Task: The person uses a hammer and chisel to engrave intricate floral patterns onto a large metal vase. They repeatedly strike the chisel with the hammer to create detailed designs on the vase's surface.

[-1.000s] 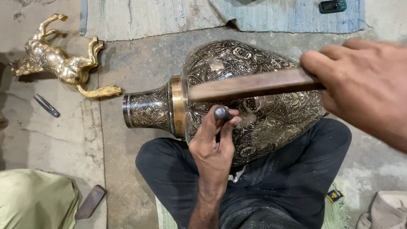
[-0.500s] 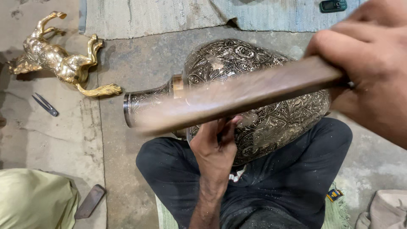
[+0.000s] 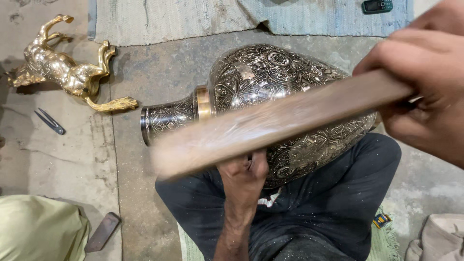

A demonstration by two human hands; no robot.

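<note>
Right hand: your right hand [image 3: 425, 82] sits at the upper right of the view, very close to the camera, its grip closed around one end of the wooden stick [image 3: 270, 125]
Wooden stick: it runs from that hand down and to the left, crossing in front of the vase; its far end is motion-blurred, so you cannot tell whether it touches anything
Left hand: your left hand [image 3: 244, 176] comes up from the bottom centre, just under the stick and against the lower side of the vase; the fingers are curled shut, and what they hold is hidden by the stick
Vase: the engraved metal vase [image 3: 290, 77] lies on its side across your lap, neck pointing left, with a brass-coloured band where the neck meets the body
Lap: your dark trousers [image 3: 338, 203] are crossed beneath the vase and speckled with fine dust
Floor: bare concrete floor [image 3: 72, 159], with a woven mat [image 3: 193, 17] along the top edge
Nearby, left: a golden horse figure [image 3: 63, 72] lies on its side well apart from the vase; a small pair of tweezers [image 3: 50, 121] lies just below it
Lower left: a flat dark bar [image 3: 102, 232] lies beside a pale green cloth [image 3: 38, 227]
Top right: a small dark phone [image 3: 377, 6] rests on the mat
</note>
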